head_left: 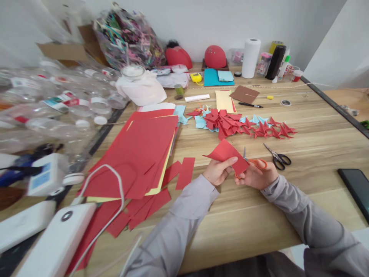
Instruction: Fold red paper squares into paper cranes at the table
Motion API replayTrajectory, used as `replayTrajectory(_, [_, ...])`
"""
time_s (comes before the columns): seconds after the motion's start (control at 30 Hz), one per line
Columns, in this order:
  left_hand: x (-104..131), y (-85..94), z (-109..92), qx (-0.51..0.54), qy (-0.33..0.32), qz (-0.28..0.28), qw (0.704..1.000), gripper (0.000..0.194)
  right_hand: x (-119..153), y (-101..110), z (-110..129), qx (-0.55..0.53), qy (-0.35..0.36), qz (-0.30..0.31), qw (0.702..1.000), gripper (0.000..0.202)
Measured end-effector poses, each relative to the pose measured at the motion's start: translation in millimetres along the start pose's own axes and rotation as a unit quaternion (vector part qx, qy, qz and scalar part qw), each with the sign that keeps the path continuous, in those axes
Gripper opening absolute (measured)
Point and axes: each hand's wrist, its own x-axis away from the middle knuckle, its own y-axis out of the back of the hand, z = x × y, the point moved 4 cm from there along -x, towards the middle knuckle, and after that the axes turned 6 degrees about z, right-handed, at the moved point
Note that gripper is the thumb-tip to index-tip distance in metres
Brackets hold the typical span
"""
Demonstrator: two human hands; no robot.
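Note:
Over the near middle of the table, my left hand (218, 171) is closed on a piece of red paper (226, 151), thumb on top. My right hand (261, 176) is closed around orange-handled scissors (260, 164), whose blade tip points up beside the paper's right edge. How far the blades are apart, I cannot make out. To the left lie cut red paper pieces (185, 173) and a stack of large red sheets (135, 150) with some yellow ones beneath. Just beyond my hands is a heap of folded red paper shapes (221, 122) mixed with light blue ones (201, 122).
Black scissors (279, 157) lie right of my right hand. A phone (356, 190) rests at the right edge. White power banks (57, 240) with a cable stand front left, near many plastic bottles (49, 127). A white roll (251, 58) and a black cylinder (275, 62) stand at the back.

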Motion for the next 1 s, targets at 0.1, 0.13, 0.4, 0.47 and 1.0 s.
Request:
replayTrajectory(0.1, [2, -1.0, -2, -0.001, 0.005, -0.013, 1.000, 0.028, 1, 0, 7, -0.020, 0.027, 0.016, 0.999, 0.055])
replayTrajectory(0.13, [2, -1.8, -3, -0.001, 0.009, -0.012, 1.000, 0.029, 2, 1, 9, -0.020, 0.030, 0.016, 0.999, 0.056])
replayTrajectory(0.4, [-4, 5.3, -8, 0.046, -0.055, -0.082, 0.994, 0.024, 3, 2, 19, 0.032, 0.073, -0.047, 0.996, 0.037])
replayTrajectory(0.47, [-5, 4.9, -9, 0.041, -0.070, -0.081, 0.993, 0.024, 3, 6, 22, 0.081, 0.116, -0.148, 0.979, 0.029])
replayTrajectory(1.0, [-7, 16.4, -11, 0.044, -0.123, -0.167, 0.977, 0.032, 3, 13, 24, 0.279, 0.166, -0.352, 0.878, 0.034])
